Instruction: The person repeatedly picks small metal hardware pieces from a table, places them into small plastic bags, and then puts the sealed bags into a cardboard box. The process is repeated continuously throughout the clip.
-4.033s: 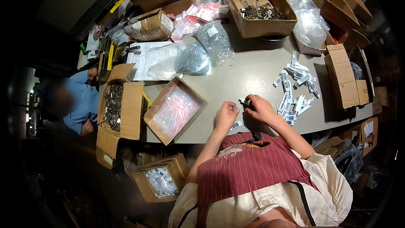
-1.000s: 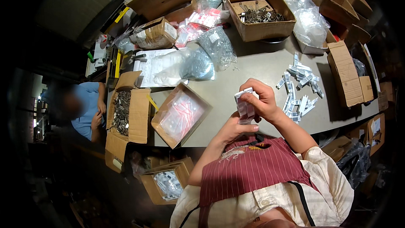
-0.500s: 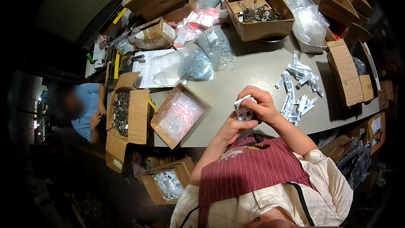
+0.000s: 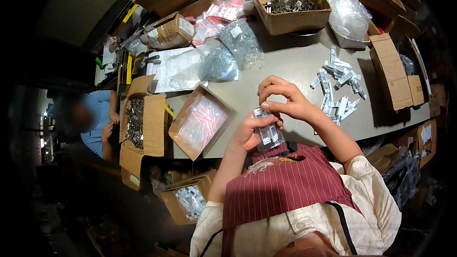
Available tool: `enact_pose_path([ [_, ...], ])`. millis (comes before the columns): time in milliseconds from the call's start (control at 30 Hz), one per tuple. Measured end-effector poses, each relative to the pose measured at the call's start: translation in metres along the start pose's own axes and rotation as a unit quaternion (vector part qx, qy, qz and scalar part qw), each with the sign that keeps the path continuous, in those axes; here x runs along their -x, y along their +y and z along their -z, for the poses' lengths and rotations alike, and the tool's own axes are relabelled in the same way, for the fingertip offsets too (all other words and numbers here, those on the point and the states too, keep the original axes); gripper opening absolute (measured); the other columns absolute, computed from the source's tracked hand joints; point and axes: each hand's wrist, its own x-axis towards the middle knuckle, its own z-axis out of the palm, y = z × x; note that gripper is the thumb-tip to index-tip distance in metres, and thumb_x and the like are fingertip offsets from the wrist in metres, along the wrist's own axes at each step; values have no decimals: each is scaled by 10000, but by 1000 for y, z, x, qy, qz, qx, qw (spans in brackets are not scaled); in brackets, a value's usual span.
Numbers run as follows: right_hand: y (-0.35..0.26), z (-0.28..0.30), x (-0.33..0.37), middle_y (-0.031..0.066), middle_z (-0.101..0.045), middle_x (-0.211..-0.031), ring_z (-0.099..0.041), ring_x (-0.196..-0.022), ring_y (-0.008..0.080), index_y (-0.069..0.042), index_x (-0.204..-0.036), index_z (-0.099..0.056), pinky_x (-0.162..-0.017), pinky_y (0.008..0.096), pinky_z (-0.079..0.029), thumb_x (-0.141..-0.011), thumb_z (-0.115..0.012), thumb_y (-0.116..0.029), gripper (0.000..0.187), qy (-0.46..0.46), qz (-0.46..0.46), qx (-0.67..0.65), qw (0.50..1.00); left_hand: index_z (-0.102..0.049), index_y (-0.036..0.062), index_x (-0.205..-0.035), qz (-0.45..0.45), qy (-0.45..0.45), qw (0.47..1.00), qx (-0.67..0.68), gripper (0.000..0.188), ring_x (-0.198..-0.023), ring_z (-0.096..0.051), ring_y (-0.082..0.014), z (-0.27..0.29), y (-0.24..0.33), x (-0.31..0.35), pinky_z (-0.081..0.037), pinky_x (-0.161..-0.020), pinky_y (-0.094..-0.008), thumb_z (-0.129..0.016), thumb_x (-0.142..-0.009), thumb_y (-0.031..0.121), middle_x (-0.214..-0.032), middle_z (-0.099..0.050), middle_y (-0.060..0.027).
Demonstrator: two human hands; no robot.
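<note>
My left hand point(image 4: 247, 131) is wrapped round a small clear plastic bag point(image 4: 272, 143) with a few pale grey-white plastic pieces in it, held just in front of my apron. At the bag's upper end, the thumb and forefinger of my right hand point(image 4: 291, 101) are pinched together; the other fingers arch above. Exactly what lies between those fingertips is partly hidden. Right of my hands, a loose pile of similar grey-white pieces point(image 4: 342, 70) lies on the table.
A box of clear red-lined bags point(image 4: 188, 149) stands left of my hands. Boxes of metal parts stand at the far left point(image 4: 157, 133) and the back point(image 4: 295, 24). Filled plastic bags point(image 4: 240, 43) and papers point(image 4: 164, 78) cover the back left. A person in blue point(image 4: 97, 123) sits at left.
The bag has turned and tipped lower, so the pieces inside show more. My right hand has moved up to its upper end, with the fingers now arched.
</note>
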Motion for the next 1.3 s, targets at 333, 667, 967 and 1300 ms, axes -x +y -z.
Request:
enact_pose_path([
  [333, -27, 13, -4, 119, -698, -1145, -636, -1062, 261, -17, -919, -743, -857, 367, -516, -851, -785, -162, 166, -136, 30, 33, 990, -543, -37, -1313, -9, -64, 995, -79, 505, -1075, -641, -203, -14, 19, 11, -511, -961, -329, -712, -846, 48, -1171, -619, -91],
  [667, -33, 1, 12, 128, -714, -977, -698, -837, 283, 5, -954, -680, -731, 353, -548, -911, -703, -92, 109, 0, -8, 255, 967, -653, -32, -1250, -109, 125, 929, -332, 316, -1058, -607, -118, -11, 8, 22, -477, -940, -306, -658, -977, 126, -1141, -686, -72],
  [967, -40, -15, 14, 131, -694, -909, -690, -832, 287, -3, -925, -689, -731, 350, -539, -866, -729, -62, 92, 105, 46, 199, 973, -662, -40, -1077, -333, 238, 871, -272, 141, -937, -683, -161, -24, 1, 23, -582, -814, -310, -649, -968, 50, -1038, -703, -103],
  [1300, -43, -38, 8, 140, -633, -968, -629, -889, 315, -18, -1031, -625, -778, 382, -512, -891, -705, -59, 166, 5, 65, 204, 977, -633, 3, -950, -460, 267, 642, -553, 81, -773, -678, -298, -17, -9, 42, -530, -693, -390, -676, -892, 39, -854, -670, -128],
])
